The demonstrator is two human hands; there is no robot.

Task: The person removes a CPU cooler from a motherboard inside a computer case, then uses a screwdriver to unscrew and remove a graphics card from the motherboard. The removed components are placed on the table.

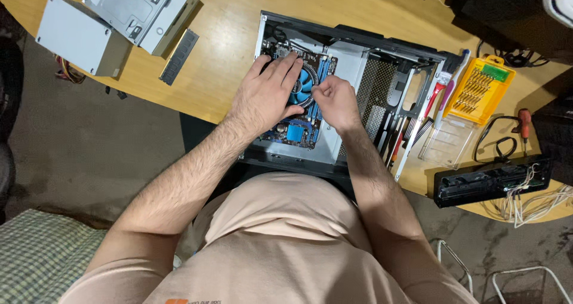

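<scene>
Two bare hands work inside an open computer case (352, 47) that lies flat on a wooden table (221, 59), seen from the head camera looking straight down.

The left hand (265, 95) lies spread, palm down, over the blue cooler fan (305, 83) on the motherboard (292, 131), fingers stretched toward the far edge of the board; it presses flat and grasps nothing. Just beside it, across the fan, the right hand (337, 101) is curled into a loose fist with thumb and fingertips pinched together at the fan's rim. Whether something small sits in that pinch cannot be told.

Beyond the right hand's wrist side, a few tools lean at the case's edge, and farther out sit a yellow screwdriver-bit set (480, 89) and a clear plastic lid (447, 140). A black drive (492, 181) with loose white wires lies nearer the person on that side. Well away past the left hand, a memory stick (179, 56), a grey power supply box (77, 35) and a metal drive cage (140, 8) rest on the table.
</scene>
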